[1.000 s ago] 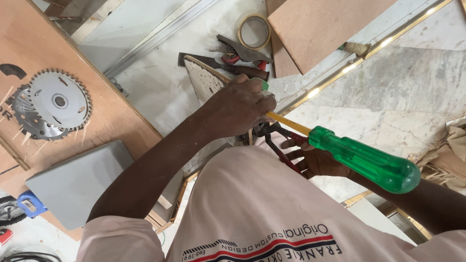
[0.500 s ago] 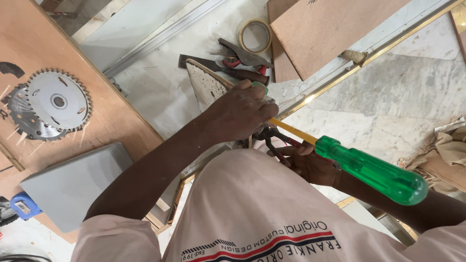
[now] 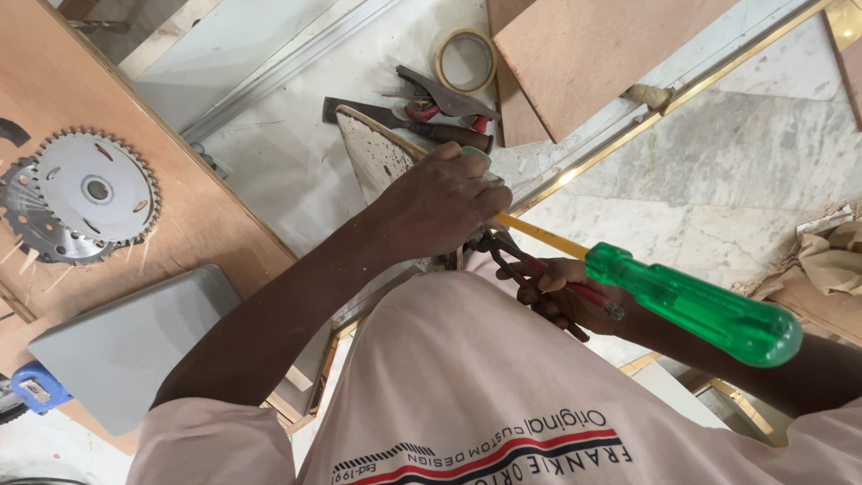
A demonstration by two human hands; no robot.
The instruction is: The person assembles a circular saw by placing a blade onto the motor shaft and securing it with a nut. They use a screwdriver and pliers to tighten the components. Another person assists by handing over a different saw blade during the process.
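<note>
My left hand (image 3: 444,202) reaches in from the lower left and is closed in a fist at the front end of a screwdriver's yellow shaft (image 3: 539,238); a bit of green shows above its knuckles. The screwdriver's big clear green handle (image 3: 696,310) sticks out to the right over my right forearm. My right hand (image 3: 566,301) sits just below the shaft, close to my shirt, and is shut on red-handled pliers (image 3: 530,268) whose dark jaws point at the left fist. What the jaws bite is hidden.
A toothed circular saw blade (image 3: 90,193) lies on a plywood board (image 3: 206,216) at left, with a grey block (image 3: 126,346) below it. A tape roll (image 3: 467,58), loose hand tools (image 3: 440,103), a brown board (image 3: 593,54) and a brass strip (image 3: 628,135) lie on the marble floor.
The green handle has drifted slightly right and down. Both hands stay closed in nearly the same place.
</note>
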